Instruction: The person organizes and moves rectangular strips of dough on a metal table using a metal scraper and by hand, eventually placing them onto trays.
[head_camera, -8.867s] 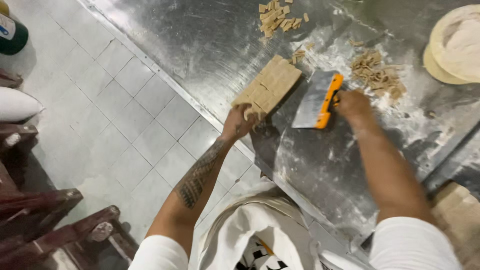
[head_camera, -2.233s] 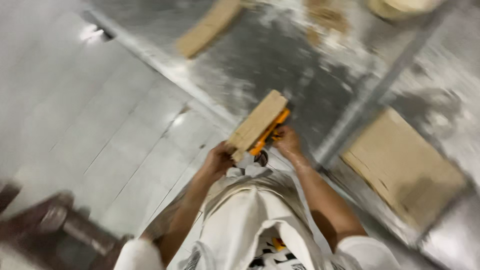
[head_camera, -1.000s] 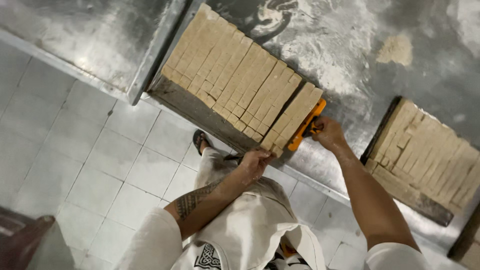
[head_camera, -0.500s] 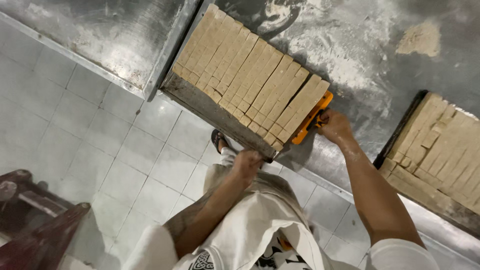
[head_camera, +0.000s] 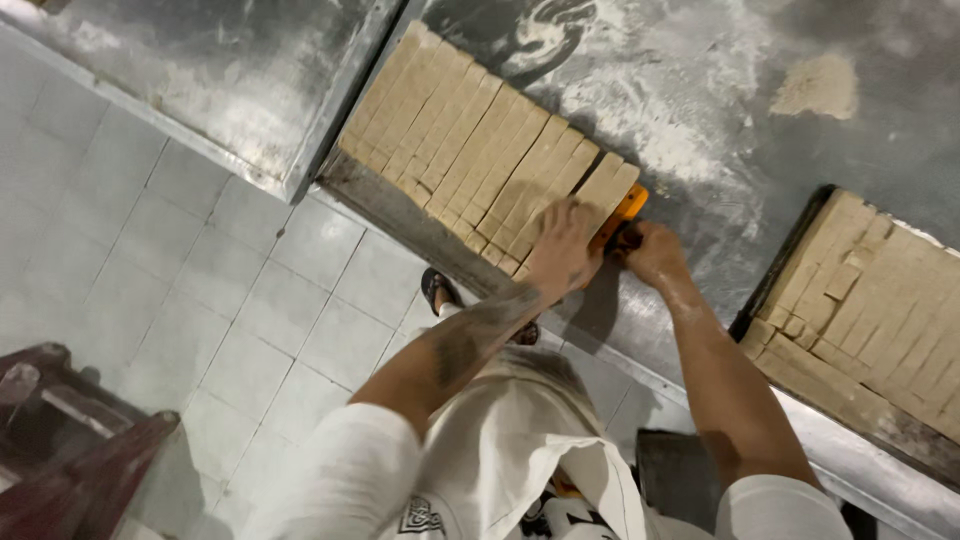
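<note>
Since half a second ago my left hand has come up from beside my waist and now lies flat, fingers spread, on the nearest rows of the tan dough strips, while my right hand has stayed at the same end of the batch. That right hand is closed around the handle of the orange scraper, which presses against the last strip at about four o'clock from the middle of the block. My left palm is not clasping anything; it only bears down on the strip tops just beside the scraper. The cut strips sit packed side by side on a dark wooden board, whose near edge runs along the rim of the floured steel table. Well apart, at three o'clock, a second board of cut dough rests on the same table. Down at six o'clock my white apron hangs over the grey tiled floor, and a dark red wooden stool stands at eight o'clock.
</note>
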